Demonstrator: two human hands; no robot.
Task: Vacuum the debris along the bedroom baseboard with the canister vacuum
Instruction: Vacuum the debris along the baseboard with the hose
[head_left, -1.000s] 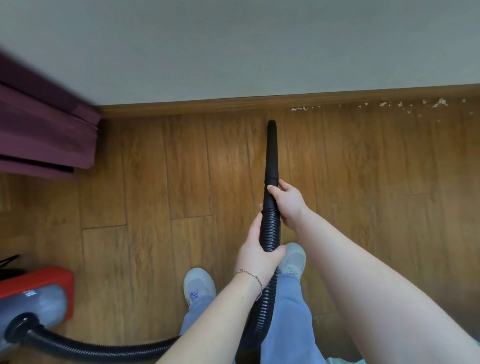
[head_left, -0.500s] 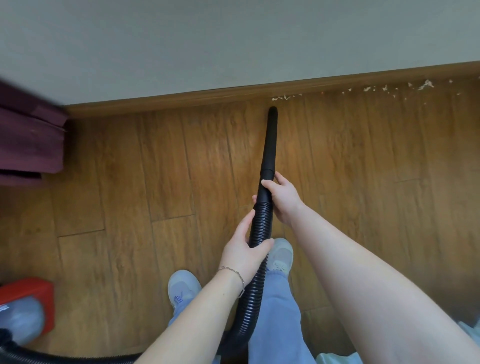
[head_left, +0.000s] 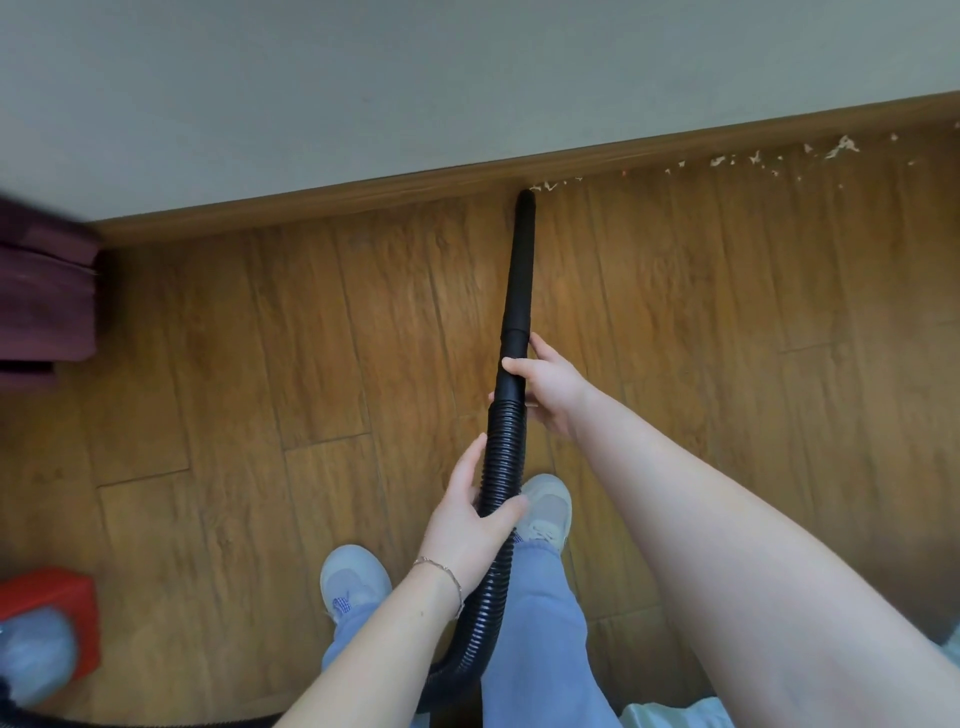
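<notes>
Along the baseboard (head_left: 363, 195): pale debris (head_left: 550, 185) lies in a ragged line on the wood floor (head_left: 727, 291), starting just right of the nozzle tip and thickening toward the far right of the view.
Nozzle (head_left: 521, 270): black tube, its tip just short of the baseboard and just beside the nearest scraps.
Right hand (head_left: 550, 387): fingers and thumb wrapped round the smooth cuff where the nozzle meets the hose.
Left hand (head_left: 467, 519): curled round the ribbed hose (head_left: 501, 457) lower down, above the 2 shoes (head_left: 353, 577).
Canister (head_left: 41, 634): red and grey, blurred, at the lower left, well apart from the nozzle.
Light scraps: a fast sideways sweep could flick them ahead of the tip instead of drawing them in.
Hose slack: the trail runs right while the canister sits left, so reaching on may pull the hose taut and drag or tip the canister.
Seam: a tip held too high would likely leave bits in the floor-to-board joint, and pressed hard it may scuff the wood.
Feet: the hose curves past the legs, a likely snag on a step right.
</notes>
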